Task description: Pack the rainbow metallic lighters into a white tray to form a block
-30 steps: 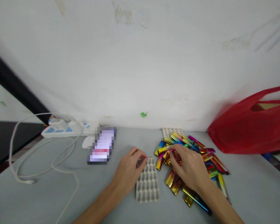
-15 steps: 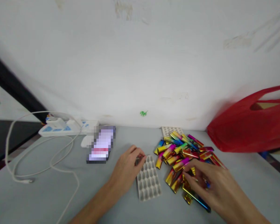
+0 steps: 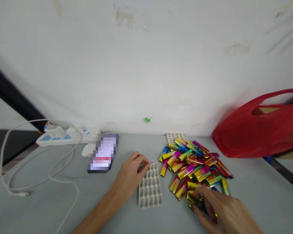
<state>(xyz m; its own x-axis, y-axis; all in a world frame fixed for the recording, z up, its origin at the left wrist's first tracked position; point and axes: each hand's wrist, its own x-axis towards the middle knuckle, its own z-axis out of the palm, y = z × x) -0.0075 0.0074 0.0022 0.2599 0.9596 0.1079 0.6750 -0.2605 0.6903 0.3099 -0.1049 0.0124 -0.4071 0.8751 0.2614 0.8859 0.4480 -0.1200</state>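
A small off-white tray (image 3: 150,191) with rows of hollows lies flat on the table. My left hand (image 3: 134,169) pinches its far left corner between thumb and curled fingers. To the right spreads a heap of shiny tubes (image 3: 185,170) in gold, purple, red, blue and green metallic fades. At the heap's near edge my right hand (image 3: 221,206) curls its fingers round a gold-and-dark shiny tube (image 3: 192,196). The palm side and part of that tube are hidden by the fingers.
A second hollowed tray (image 3: 176,137) lies behind the heap by the wall. A red bag (image 3: 246,136) stands at the right. On the left are a phone (image 3: 104,152), a power strip (image 3: 61,138) and a looped white cable (image 3: 70,182).
My right hand has moved nearer to me, from among the tubes to the heap's near edge, uncovering several tubes. My left hand stays at the tray corner. The view has shifted slightly.
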